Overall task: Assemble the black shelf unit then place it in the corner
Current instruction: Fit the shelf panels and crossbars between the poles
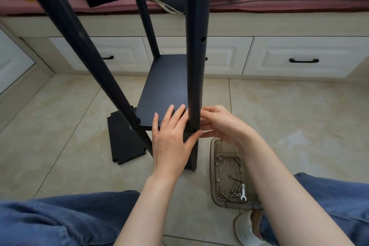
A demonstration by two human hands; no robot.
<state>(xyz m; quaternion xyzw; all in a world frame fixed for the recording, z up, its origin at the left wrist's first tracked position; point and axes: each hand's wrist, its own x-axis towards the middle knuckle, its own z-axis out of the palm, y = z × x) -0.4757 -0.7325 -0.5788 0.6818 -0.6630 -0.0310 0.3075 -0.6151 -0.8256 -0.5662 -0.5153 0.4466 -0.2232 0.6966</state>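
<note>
A spare board (123, 138) lies on the floor at lower left, beside the half-built shelf unit (165, 86) standing mid-frame. The left hand (171, 142) presses flat and open on its shelf corner and should hold it level against the front pole (195, 56). The right hand (221, 124) curls at the joint, whether round a bolt I cannot tell; start any bolt straight before taking the wrench (243, 192).

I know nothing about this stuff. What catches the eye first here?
Tall black poles rise toward the camera from a black shelf board at the centre of the floor. Both hands meet low on the nearest pole: the left hand lies flat on the board, and the fingertips of the right hand touch the joint. At the right, a translucent tray holds screws and a small wrench.
</note>
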